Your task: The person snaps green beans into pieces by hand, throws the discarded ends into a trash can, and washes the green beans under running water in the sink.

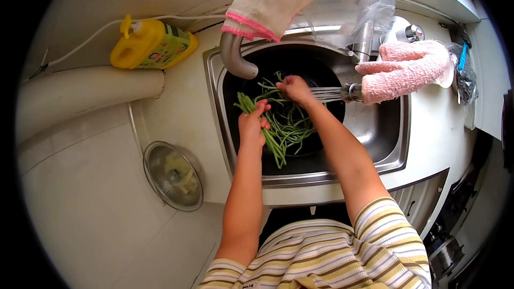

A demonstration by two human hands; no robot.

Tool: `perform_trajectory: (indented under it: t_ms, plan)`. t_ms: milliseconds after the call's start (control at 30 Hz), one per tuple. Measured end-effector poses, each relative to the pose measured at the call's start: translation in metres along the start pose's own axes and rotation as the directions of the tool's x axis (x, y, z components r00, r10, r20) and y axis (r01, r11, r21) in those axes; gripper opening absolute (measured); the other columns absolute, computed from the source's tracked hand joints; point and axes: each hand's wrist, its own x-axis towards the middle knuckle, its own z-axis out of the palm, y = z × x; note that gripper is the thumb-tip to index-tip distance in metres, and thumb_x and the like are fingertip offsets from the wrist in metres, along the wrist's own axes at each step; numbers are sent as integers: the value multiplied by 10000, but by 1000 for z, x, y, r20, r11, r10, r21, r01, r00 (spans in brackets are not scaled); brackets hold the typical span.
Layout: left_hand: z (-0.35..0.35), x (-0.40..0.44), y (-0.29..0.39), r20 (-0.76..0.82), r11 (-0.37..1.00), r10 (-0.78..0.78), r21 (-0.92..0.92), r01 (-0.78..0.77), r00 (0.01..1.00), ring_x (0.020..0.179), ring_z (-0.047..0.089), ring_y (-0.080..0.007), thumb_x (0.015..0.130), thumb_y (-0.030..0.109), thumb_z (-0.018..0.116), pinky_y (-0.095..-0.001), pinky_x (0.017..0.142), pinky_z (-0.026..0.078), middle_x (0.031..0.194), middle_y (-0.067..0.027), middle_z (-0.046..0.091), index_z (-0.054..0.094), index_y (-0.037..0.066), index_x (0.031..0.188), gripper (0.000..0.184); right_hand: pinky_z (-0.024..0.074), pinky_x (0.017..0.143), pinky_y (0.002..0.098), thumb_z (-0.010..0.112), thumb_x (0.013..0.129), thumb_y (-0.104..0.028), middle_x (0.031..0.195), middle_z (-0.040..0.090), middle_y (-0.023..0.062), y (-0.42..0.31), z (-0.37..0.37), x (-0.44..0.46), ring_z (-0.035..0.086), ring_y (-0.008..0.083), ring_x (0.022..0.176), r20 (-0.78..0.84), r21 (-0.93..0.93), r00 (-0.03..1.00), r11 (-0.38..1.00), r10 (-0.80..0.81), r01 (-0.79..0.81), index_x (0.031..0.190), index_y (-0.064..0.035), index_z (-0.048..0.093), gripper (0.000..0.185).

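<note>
My left hand (254, 121) is closed round a bunch of long green beans (276, 140), with their ends sticking out above and below the fist. To its upper right, my right hand (295, 89) pinches among the bean strands near its fingertips; exactly how many it grips is hidden. More beans lie loosely tangled under both hands, over a dark basin (326, 108) set in the steel sink (367, 152). Water streams (325, 94) sideways from the faucet nozzle (352, 92) toward my right wrist.
A pink fluffy glove (407, 69) hangs over the faucet. A cloth (273, 1) drapes over a curved pipe (234, 60), beside a clear plastic bag (342, 16). A yellow jug (152, 44) stands at the back left. A metal strainer (155, 179) holding pale pieces sits left of the sink.
</note>
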Motion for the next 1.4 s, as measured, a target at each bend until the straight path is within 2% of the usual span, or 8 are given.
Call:
perform_trajectory:
  t_ms: [133,200,233,467,767,900,1233,1400]
  plan:
    - [35,12,-4,-21,991,63,123,-60,998,456,376,-97,866,153,617,-270,436,338,789,-50,583,587,-17,1027,237,405,594,298,590,866,-195,698,565,22,-21,-5,-56,489,110,653,-106,168,988,977,-110,127,832,10,608,208]
    - [49,11,-6,44,984,127,121,-132,991,436,402,-97,842,97,638,-273,408,328,771,-58,601,599,2,963,159,443,724,275,615,849,-216,846,619,77,-15,-8,-74,549,139,782,-237,-49,920,949,-313,311,944,32,624,266]
    - [52,7,-5,56,984,142,101,-147,988,436,415,-95,825,55,641,-255,409,338,740,-44,590,592,0,934,132,436,778,268,602,860,-183,924,623,69,-14,-7,-81,549,126,857,-156,417,955,859,-254,297,1000,30,618,256]
    - [59,-25,-11,231,973,227,-5,-232,946,462,448,-80,782,-20,658,-211,413,353,741,-37,584,588,3,863,110,435,744,243,653,825,-140,865,634,51,-27,-27,-136,554,107,800,-141,502,981,845,-132,186,973,42,636,235]
    - [66,-41,-16,252,924,323,122,-361,912,492,467,-76,773,12,692,-200,429,362,727,-30,575,572,12,866,152,406,565,253,597,835,-103,712,599,27,-60,-29,-176,499,75,630,-278,-101,809,853,-519,512,914,59,624,183]
    - [71,-58,-8,252,930,289,154,-333,924,530,491,-73,769,-15,686,-199,431,362,776,-39,597,596,-6,964,215,406,568,245,570,845,-85,718,581,7,-58,-28,-177,492,72,634,-256,502,955,824,-147,262,913,47,625,158]
    - [66,-58,-7,377,992,101,28,-120,921,517,450,-55,811,40,644,-178,450,341,834,-32,637,615,-6,1019,215,446,634,258,569,844,-91,744,652,53,-69,-29,-188,571,93,680,-153,75,945,950,-290,304,866,26,648,143]
    - [63,-59,-4,388,978,158,62,-197,908,535,462,-49,804,61,659,-179,457,342,802,-19,638,660,14,959,162,460,665,246,567,850,-61,781,646,74,-76,-32,-192,600,134,679,-15,740,986,661,-165,122,913,60,633,152]
